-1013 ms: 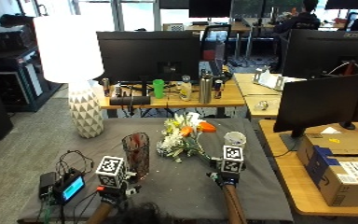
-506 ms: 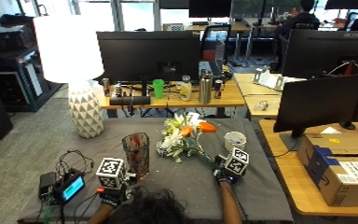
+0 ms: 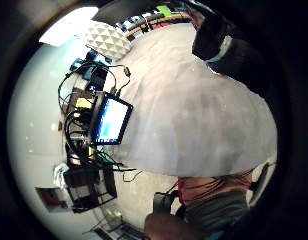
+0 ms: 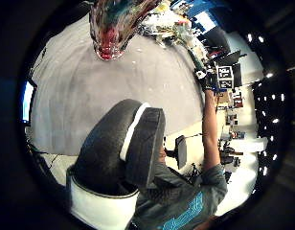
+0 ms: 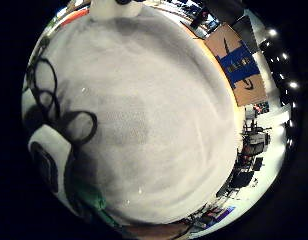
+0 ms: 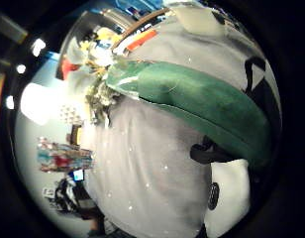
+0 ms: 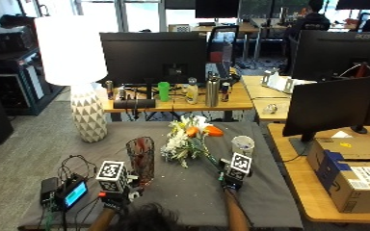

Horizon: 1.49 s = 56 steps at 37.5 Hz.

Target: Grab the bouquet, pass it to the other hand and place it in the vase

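Note:
The bouquet (image 7: 187,137), white and orange flowers on green stems, lies on the grey tablecloth (image 7: 185,192) with its stems pointing at my right hand (image 7: 231,181). That hand is low over the stem end. The green stem wrap (image 6: 192,94) runs close across the right palm, with the thumb (image 6: 226,187) spread beside it and nothing gripped. The dark glass vase (image 7: 140,158) stands upright left of the bouquet, also seen as the vase (image 4: 110,29) from the left palm. My left hand (image 7: 114,198) rests on the cloth just in front of the vase, relaxed and holding nothing.
A white paper cup (image 7: 243,144) stands just beyond my right hand. A small device with a lit screen (image 7: 72,193) and cables lies at the table's front left. A white lamp (image 7: 76,72) stands at the back left. A wooden desk (image 7: 326,192) adjoins on the right.
The person's head has come into the lower edge of the outside view. The right hand has edged slightly forward towards the stems. Bouquet, vase and left hand stay put.

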Each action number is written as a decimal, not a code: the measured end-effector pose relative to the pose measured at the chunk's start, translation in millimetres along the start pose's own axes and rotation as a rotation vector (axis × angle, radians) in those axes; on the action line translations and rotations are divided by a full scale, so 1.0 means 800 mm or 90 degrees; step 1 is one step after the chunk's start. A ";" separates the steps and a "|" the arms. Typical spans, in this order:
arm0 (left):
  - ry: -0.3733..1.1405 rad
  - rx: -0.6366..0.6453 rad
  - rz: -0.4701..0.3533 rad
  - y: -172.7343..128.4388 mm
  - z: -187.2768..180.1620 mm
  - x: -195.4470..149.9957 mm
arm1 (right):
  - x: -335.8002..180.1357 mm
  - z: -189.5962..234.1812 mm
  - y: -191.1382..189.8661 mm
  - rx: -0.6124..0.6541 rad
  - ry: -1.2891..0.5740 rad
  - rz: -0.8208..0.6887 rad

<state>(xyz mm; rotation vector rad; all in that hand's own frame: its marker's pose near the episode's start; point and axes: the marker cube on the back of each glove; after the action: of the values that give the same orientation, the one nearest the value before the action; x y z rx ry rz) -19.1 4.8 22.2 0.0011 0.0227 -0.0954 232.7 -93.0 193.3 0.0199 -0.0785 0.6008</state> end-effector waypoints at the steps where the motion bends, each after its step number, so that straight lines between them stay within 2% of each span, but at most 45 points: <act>1: 0.001 0.003 -0.001 0.000 -0.005 0.001 | 0.000 0.008 -0.007 0.008 -0.006 -0.002; 4: 0.005 0.017 0.007 -0.003 -0.023 0.005 | -0.006 0.005 -0.010 0.033 -0.046 -0.006; 11: 0.060 0.083 0.050 -0.018 -0.088 0.031 | -0.037 -0.070 0.014 0.101 -0.185 -0.028; 15: 0.110 0.147 0.079 -0.034 -0.130 0.054 | -0.068 -0.126 0.035 0.129 -0.309 -0.056; 20: 0.161 0.208 0.100 -0.060 -0.173 0.087 | -0.114 -0.184 0.059 0.139 -0.482 -0.109; 25: 0.248 0.207 0.124 -0.080 -0.196 0.115 | -0.157 -0.213 0.079 0.123 -0.625 -0.167; 28: 0.340 0.199 0.145 -0.098 -0.206 0.132 | -0.188 -0.221 0.090 0.099 -0.713 -0.209; 33: 0.631 0.138 0.226 -0.132 -0.235 0.170 | -0.257 -0.246 0.133 0.022 -0.870 -0.313; 37: 0.713 0.135 0.244 -0.143 -0.248 0.179 | -0.288 -0.250 0.145 0.004 -0.900 -0.365; 44: 0.744 0.231 0.282 -0.180 -0.242 0.160 | -0.325 -0.255 0.169 -0.040 -0.899 -0.371; 46: 0.777 0.227 0.274 -0.174 -0.251 0.162 | -0.333 -0.256 0.168 -0.009 -0.901 -0.417; 49: 0.847 0.174 0.239 -0.147 -0.275 0.173 | -0.346 -0.255 0.163 0.064 -0.903 -0.516; 54: 0.889 0.139 0.247 -0.135 -0.288 0.173 | -0.350 -0.246 0.174 -0.062 -0.888 -0.434; 56: 0.895 0.132 0.253 -0.133 -0.291 0.171 | -0.350 -0.245 0.175 -0.083 -0.858 -0.443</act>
<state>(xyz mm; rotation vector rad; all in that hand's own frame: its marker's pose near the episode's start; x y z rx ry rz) 101.3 -113.8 -213.8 0.2792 1.4116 0.3178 -63.2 -127.0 -24.7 0.3128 -1.3596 -0.2073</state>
